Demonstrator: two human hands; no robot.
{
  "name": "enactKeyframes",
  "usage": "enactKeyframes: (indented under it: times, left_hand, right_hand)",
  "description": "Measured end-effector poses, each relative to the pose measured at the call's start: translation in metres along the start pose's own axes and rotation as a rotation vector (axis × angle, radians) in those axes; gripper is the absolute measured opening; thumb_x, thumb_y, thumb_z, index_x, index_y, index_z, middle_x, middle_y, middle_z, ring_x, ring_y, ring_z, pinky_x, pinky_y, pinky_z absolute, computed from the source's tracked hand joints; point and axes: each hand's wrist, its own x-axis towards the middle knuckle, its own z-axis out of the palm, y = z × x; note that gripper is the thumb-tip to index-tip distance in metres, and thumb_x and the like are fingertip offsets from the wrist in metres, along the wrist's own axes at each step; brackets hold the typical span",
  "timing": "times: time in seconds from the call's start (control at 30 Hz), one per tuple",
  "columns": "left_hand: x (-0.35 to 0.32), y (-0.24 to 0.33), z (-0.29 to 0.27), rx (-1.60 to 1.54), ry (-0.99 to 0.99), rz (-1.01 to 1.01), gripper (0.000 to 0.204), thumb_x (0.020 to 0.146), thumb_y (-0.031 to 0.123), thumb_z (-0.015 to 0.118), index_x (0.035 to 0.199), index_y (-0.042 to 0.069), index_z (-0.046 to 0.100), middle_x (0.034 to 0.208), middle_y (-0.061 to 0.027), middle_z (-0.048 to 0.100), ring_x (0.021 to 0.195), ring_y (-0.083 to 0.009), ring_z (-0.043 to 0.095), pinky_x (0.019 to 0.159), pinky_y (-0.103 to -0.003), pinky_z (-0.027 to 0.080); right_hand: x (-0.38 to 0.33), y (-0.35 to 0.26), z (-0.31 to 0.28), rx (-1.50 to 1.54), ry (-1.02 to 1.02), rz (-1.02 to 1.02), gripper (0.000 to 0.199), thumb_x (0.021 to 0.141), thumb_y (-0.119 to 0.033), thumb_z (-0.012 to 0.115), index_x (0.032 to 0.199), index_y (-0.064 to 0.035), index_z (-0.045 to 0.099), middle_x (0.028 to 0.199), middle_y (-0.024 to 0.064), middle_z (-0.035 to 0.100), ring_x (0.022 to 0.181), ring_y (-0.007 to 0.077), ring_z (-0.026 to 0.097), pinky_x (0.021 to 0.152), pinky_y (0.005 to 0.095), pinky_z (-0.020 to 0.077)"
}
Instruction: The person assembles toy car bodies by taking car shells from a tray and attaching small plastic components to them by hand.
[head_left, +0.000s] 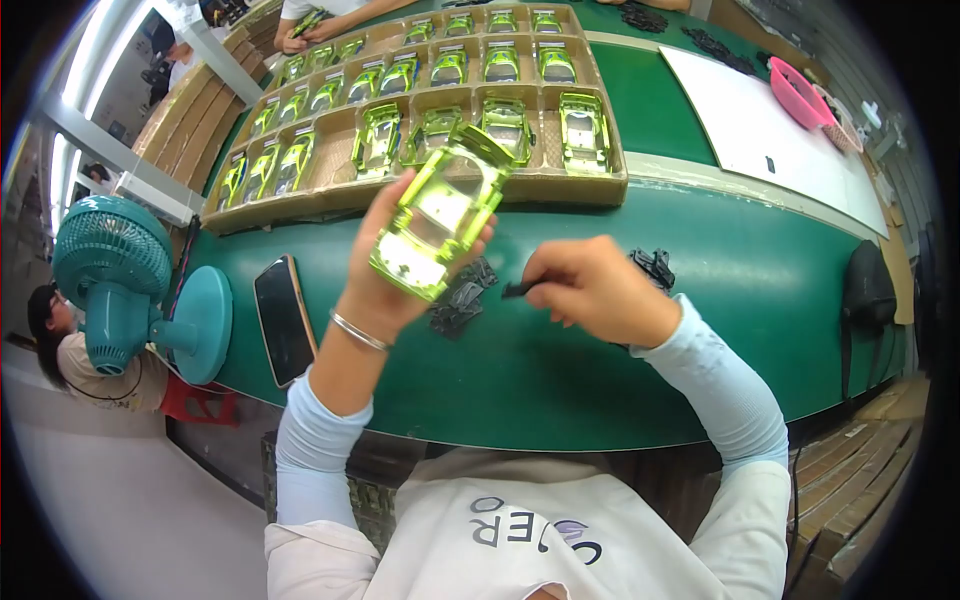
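Your left hand [370, 288] holds a lime-green car body [440, 210] tilted above the surface [560, 385], fingers spread to its width and gripping both sides. The body is left of centre, partly in front of the far cardboard tray [575, 190] of similar bodies. Your right hand [600, 290], to the right, has thumb and fingers pinched closed on a small black piece [518, 289]. A black parts pile [460, 308] lies between your hands; a phone [286, 322] rests on the left, beside a teal fan [205, 325].
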Motion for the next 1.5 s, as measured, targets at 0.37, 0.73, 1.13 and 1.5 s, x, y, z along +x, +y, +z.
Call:
enactKeyframes:
  times: [0.37,0.73,1.13,1.5]
  left_hand:
    - [0.004,-0.046,-0.006,-0.042,-0.166,-0.381,0.047,0.088,0.044,0.037,0.111,0.005,0.051,0.088,-0.0202,0.060,0.069,-0.0263,0.062,0.053,-0.031,0.052]
    - [0.001,-0.052,-0.002,-0.006,0.000,-0.440,0.048,0.087,0.047,0.039,0.105,0.005,0.052,0.078,-0.0143,0.060,0.057,-0.0227,0.060,0.043,-0.027,0.050]
    - [-0.002,-0.059,0.000,0.078,0.024,-0.584,0.052,0.085,0.054,0.037,0.098,0.006,0.053,0.073,-0.0160,0.058,0.052,-0.0204,0.059,0.041,-0.026,0.048]
    - [-0.004,-0.067,-0.005,0.074,-0.026,-0.647,0.051,0.085,0.054,0.036,0.101,0.008,0.053,0.077,-0.0145,0.058,0.054,-0.0219,0.058,0.044,-0.029,0.047]
  right_hand:
    - [-0.007,-0.014,-0.030,0.495,0.103,-0.138,0.020,0.078,-0.002,0.054,0.095,0.0007,0.063,0.084,0.0037,0.056,0.069,0.0089,0.051,0.060,0.0200,0.0408]
    - [-0.007,-0.009,-0.014,0.352,0.220,-0.082,0.013,0.074,0.000,0.062,0.086,0.0012,0.062,0.078,0.0038,0.060,0.069,0.0107,0.058,0.060,0.0236,0.0474]
    - [-0.006,-0.007,0.002,-0.416,0.373,-0.428,0.009,0.065,0.002,0.062,0.073,-0.0022,0.061,0.069,0.0090,0.056,0.061,0.0261,0.057,0.053,0.0318,0.0466]
    - [-0.011,-0.007,0.000,-0.586,0.281,-0.403,0.014,0.061,0.000,0.070,0.070,-0.0020,0.059,0.066,0.0087,0.057,0.058,0.0223,0.058,0.050,0.0289,0.0452]
